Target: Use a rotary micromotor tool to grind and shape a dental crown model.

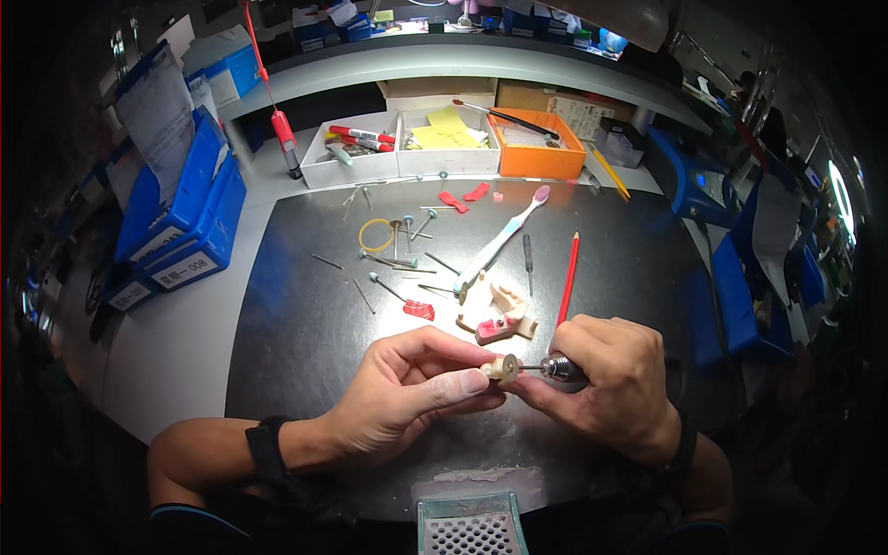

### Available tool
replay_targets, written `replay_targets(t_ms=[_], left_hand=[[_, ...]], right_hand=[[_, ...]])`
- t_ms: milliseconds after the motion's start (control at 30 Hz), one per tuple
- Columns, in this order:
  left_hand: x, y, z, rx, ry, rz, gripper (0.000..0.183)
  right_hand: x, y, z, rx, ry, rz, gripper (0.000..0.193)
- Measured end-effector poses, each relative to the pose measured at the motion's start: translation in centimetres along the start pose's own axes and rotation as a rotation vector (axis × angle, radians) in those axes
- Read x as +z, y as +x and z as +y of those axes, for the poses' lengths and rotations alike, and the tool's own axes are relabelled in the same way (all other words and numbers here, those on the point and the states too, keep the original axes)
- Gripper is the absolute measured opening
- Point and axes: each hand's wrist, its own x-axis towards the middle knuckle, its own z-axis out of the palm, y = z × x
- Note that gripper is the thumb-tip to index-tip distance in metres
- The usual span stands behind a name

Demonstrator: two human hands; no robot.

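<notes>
My left hand pinches a small cream-coloured dental piece between thumb and fingers. In my right hand is a rotary handpiece with a dark grip and a silver collar. Its thin shank carries a round disc, which meets or nearly meets the piece; exact contact is too small to tell. Just beyond my hands sits a cream dental model with a pink section. A red pencil lies right of the model, pointing away from me.
A toothbrush, a small screwdriver and several burs lie on the dark mat. White trays and an orange tray line the back. Blue bins stand left; a perforated green-rimmed grate is nearest me.
</notes>
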Motion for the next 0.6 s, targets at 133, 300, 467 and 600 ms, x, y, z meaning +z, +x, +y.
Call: replay_targets(t_ms=[133,300,467,600], left_hand=[[0.14,-0.05,0.04,-0.007,0.078,0.044,0.018],[0.21,-0.03,0.18,0.000,0.048,0.016,0.019],[0.34,-0.07,0.22,-0.006,0.115,0.057,0.018],[0.42,-0.06,0.22,-0.017,0.149,0.082,0.017]], right_hand=[[0.03,0.00,0.11,-0.015,-0.017,-0.002,0.039],[0.27,0.15,-0.13,0.014,0.070,0.057,0.047],[0.10,0.16,-0.07,0.001,0.039,0.027,0.041],[0.11,0.12,0.12,-0.015,0.007,0.017,0.038]])
